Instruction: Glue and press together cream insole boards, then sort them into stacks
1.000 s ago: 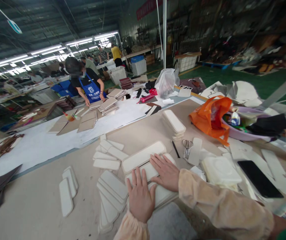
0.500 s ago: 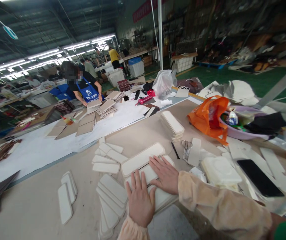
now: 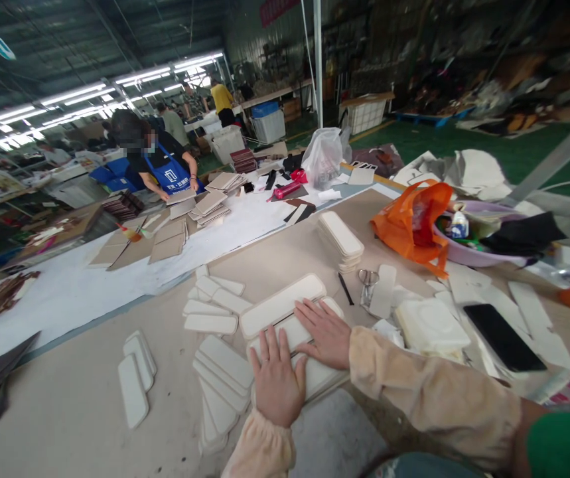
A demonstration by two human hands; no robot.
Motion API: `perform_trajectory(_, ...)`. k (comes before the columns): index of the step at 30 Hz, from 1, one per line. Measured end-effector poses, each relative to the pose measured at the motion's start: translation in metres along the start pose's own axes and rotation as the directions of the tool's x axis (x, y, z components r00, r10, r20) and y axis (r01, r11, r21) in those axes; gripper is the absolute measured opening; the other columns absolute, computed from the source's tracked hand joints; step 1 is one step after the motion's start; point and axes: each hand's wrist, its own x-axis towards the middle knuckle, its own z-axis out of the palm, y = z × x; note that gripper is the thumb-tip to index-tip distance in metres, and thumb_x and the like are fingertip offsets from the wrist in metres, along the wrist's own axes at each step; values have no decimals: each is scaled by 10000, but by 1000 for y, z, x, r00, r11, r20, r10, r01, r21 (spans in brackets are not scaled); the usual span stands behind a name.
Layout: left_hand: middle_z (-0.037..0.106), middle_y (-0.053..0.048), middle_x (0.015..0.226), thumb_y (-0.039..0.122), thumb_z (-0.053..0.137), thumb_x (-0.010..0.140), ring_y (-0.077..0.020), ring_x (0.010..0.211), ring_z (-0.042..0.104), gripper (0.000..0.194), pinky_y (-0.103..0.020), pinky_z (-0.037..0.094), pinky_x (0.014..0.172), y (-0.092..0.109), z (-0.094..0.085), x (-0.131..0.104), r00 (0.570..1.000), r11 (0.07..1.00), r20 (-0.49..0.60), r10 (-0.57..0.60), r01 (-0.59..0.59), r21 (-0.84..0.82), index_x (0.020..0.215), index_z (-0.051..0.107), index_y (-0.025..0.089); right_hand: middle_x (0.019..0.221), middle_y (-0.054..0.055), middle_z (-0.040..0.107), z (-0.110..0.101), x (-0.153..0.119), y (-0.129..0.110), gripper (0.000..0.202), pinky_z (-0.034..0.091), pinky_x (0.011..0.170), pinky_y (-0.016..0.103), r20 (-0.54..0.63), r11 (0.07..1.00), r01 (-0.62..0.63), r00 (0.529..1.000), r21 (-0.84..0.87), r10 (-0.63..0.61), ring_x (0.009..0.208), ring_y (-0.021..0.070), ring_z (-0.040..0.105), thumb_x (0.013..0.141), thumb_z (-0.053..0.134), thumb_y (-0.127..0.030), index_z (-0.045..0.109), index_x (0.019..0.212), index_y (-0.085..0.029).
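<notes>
**Left hand [image 3: 279, 388] and right hand [image 3: 325, 335] flat on a pale panel [image 3: 292, 335], lower centre of the frame**

Panel is long, off-white, round-cornered, partly hidden under the fingers. Left hand palm down at its near left end, ring on one finger, thumb out to the side. Right hand palm down farther along, fingers pointing to the upper left. Grip on both sides: apart, digits extended and laid over the surface. Cream sleeves [image 3: 428, 388] at both wrists.

A similar upper panel [image 3: 283, 305] lies along the far edge of the covered one, just beside it. Nearer the body, a lower panel [image 3: 320, 378] shows below the right hand.

More of the same shape on the beige table [image 3: 83, 405]: a large fan [image 3: 222, 392] left of the left hand; a smaller cluster [image 3: 211, 324] above it; a group of three [image 3: 133, 392] at lower left; a neat stack [image 3: 340, 239] right of centre.

Right of the hands: a thin black stick [image 3: 346, 289], scissors [image 3: 368, 279], a dark phone [image 3: 503, 337] at lower right. Orange bag [image 3: 404, 229] beside a lilac basin [image 3: 484, 257], right of frame.

Upper left: co-worker in blue apron [image 3: 171, 174], hands at a board [image 3: 181, 197].
</notes>
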Motion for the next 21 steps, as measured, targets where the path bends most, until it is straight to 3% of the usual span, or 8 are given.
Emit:
perform_trajectory(7, 273, -178, 1510, 442, 352, 917, -363, 1387, 242, 603, -607, 257, 1067, 0, 0, 1, 1000, 1000, -3, -15, 15, -8, 1414, 368, 101, 1546, 100, 222, -3, 2, -2, 811, 124, 1160, 487, 8, 1000, -2, 1000, 2, 2, 1426, 264, 153, 866, 366, -657, 284, 1464, -115)
perform_trajectory(13, 324, -141, 1496, 441, 375, 905, -340, 1381, 270, 564, -584, 302, 1056, -2, 5, -3, 996, 1000, -90, -15, 14, -11, 1385, 428, 148, 1549, 90, 207, -9, -5, -13, 773, 105, 1155, 524, -35, 999, -39, 999, 11, 39, 1430, 265, 144, 876, 385, -627, 275, 1469, -143)
perform_trajectory(21, 377, -170, 1459, 375, 386, 895, -355, 1338, 349, 523, -603, 335, 1020, -3, 20, -1, 984, 997, -177, 12, 2, 80, 1339, 492, 119, 1536, 84, 255, -13, -15, -18, 694, 85, 1178, 461, -58, 996, -49, 997, 69, 53, 1428, 220, 168, 917, 322, -597, 292, 1466, -174)
